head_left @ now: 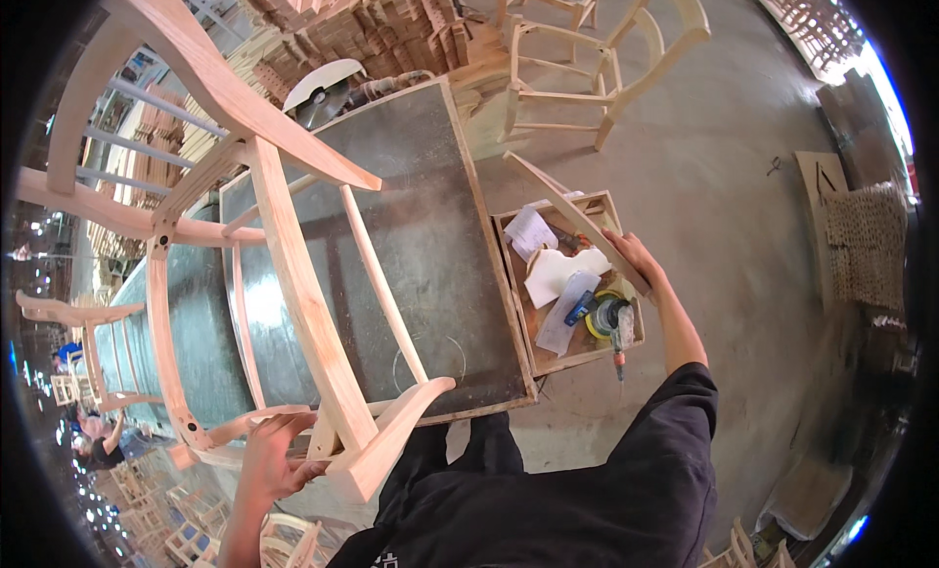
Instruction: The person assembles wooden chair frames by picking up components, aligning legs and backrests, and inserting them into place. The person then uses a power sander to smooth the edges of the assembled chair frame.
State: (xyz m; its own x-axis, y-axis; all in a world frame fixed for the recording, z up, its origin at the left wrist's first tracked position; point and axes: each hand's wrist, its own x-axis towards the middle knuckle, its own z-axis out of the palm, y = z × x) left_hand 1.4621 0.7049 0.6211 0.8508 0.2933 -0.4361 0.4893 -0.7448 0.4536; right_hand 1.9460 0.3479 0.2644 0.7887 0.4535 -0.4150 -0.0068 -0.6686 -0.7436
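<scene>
Left hand (pixel 274 460) gripped bare wooden chair frame (pixel 303 304) at counter's (pixel 440 245) near edge. Right hand (pixel 634 257) clasped loose wooden slat (pixel 577 221) over tool tray (pixel 577 353) at right edge. Frame looked stiff, bulky, light; best held by legs.

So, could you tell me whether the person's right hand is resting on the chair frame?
No, the right hand reaches to the wooden strip over the tool tray, while the left hand holds the chair frame.
</scene>
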